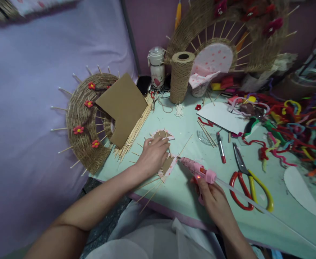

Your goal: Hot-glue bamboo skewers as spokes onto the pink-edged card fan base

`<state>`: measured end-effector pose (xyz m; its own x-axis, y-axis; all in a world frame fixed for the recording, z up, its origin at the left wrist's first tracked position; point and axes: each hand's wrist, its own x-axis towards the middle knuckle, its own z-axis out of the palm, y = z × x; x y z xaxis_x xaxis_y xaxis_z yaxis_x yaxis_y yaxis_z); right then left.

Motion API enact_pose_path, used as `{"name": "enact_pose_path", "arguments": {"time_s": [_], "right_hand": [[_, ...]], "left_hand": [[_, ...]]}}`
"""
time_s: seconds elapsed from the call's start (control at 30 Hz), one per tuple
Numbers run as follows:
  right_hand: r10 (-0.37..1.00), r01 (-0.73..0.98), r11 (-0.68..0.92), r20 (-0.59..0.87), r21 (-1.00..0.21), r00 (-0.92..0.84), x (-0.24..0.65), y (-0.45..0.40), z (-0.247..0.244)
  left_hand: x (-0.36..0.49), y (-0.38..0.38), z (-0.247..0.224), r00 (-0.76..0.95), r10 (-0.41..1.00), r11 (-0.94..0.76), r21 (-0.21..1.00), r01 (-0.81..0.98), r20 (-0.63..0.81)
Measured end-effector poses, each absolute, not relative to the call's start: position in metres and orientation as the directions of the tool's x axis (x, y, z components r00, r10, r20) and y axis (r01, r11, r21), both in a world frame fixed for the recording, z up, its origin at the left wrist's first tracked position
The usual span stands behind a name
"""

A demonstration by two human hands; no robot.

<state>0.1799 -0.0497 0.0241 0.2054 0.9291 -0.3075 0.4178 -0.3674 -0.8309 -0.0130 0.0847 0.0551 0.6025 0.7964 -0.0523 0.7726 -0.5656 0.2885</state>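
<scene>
A small cardboard piece (168,164) edged in pink-spotted cloth lies on the pale green table, with thin sticks fanning out around it. Across its middle rests my left hand (154,154), fingers bent and pressed together over the piece and sticks; what is under the fingertips is hidden. My right hand (213,199) is wrapped round a pink glue gun (198,169) with a red light glowing and a long clear glue stick out of its back. The gun's nozzle points left, at the cloth edge, close to one stick (186,144).
Scissors (244,176), a marker (221,148) and a protractor (205,138) lie to the right. Colourful pipe cleaners (279,133) fill the far right. Behind stand a twine spool (181,77) and a bottle (157,68). A woven fan (82,118) and cardboard (128,104) are left.
</scene>
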Motion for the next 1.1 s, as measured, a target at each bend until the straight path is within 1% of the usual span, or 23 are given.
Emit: {"name": "enact_pose_path", "arguments": {"time_s": [0.4,0.57,0.7,0.83,1.1], "right_hand": [[0.940,0.428,-0.337,-0.276,-0.838,0.200,0.180,-0.048,0.026],[0.930,0.408,-0.365,-0.312,-0.837,0.193,0.181,-0.049,0.023],[0.932,0.405,-0.358,-0.295,-0.841,0.210,0.181,-0.050,0.023],[0.935,0.407,-0.350,-0.285,-0.844,0.212,0.182,-0.050,0.022],[0.937,0.376,-0.339,-0.275,-0.862,0.215,0.181,-0.050,0.021]], "left_hand": [[-0.002,0.086,0.057,0.594,0.800,-0.556,0.268,0.787,-0.083],[-0.001,0.087,0.058,0.587,0.805,-0.548,0.268,0.792,-0.088],[0.001,0.087,0.058,0.593,0.796,-0.554,0.252,0.794,-0.119],[0.001,0.087,0.056,0.594,0.796,-0.557,0.243,0.794,-0.116],[0.001,0.087,0.056,0.591,0.798,-0.549,0.258,0.795,-0.121]]}}
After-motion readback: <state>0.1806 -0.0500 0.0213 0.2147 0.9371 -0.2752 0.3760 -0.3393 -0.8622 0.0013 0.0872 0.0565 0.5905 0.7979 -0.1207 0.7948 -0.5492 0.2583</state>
